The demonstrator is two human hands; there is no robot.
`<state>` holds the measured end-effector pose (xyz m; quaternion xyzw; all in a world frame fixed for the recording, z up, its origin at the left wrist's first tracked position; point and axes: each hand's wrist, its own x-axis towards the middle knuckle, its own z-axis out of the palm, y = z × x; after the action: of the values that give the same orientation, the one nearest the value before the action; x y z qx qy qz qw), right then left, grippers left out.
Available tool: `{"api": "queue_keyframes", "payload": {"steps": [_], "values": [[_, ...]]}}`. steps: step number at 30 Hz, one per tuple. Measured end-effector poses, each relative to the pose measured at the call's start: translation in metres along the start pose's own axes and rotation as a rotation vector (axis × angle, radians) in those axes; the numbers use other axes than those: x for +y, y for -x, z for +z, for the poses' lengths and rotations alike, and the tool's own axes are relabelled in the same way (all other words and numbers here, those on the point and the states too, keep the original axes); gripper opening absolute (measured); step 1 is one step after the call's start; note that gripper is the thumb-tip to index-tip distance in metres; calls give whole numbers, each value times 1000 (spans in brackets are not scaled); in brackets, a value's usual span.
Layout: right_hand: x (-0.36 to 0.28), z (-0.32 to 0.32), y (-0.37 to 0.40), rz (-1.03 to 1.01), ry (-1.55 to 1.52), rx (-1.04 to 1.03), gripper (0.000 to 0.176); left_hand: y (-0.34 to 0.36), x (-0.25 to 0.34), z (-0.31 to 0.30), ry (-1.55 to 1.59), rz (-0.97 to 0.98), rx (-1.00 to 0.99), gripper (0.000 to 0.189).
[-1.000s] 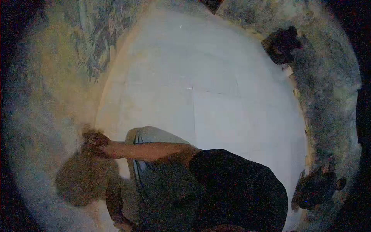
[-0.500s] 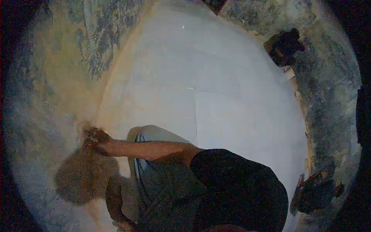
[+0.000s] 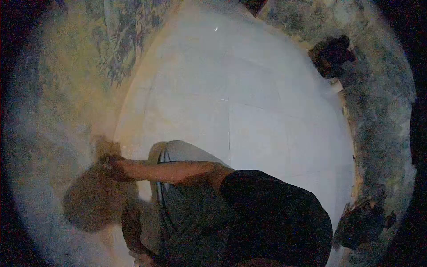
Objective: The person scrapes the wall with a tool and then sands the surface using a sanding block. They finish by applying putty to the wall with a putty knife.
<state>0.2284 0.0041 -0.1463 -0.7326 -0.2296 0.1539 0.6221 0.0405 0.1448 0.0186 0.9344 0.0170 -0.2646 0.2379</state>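
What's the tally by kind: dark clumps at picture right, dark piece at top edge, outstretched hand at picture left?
Dark clumps: 2
Dark piece: 1
Outstretched hand: 1
Total: 4
Anything in that hand is too blurred to count.

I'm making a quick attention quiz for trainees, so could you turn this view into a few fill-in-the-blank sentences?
1. The sleeve above the bare forearm is coloured ____.
2. Of the picture's left and right edges, the hand at the end of that forearm is nearer the ____ one.
3. Counting the large dark shapes along the right-hand border of the pale surface gives ____.

Missing words: black; left; two.
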Motion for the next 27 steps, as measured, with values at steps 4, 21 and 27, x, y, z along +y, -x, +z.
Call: {"api": "queue_keyframes", "payload": {"steps": [4, 21, 27], "values": [[-26, 3, 10, -54, -597, 79, 41, -5, -8, -3, 0, -3, -7, 53], [-95, -4, 20, -262, -92, 278, 34, 6, -7, -6, -42, 127, 134, 51], [-62, 17, 22, -179, 322, 196, 45, 17, -30, 6, -22, 150, 142, 51]]}}
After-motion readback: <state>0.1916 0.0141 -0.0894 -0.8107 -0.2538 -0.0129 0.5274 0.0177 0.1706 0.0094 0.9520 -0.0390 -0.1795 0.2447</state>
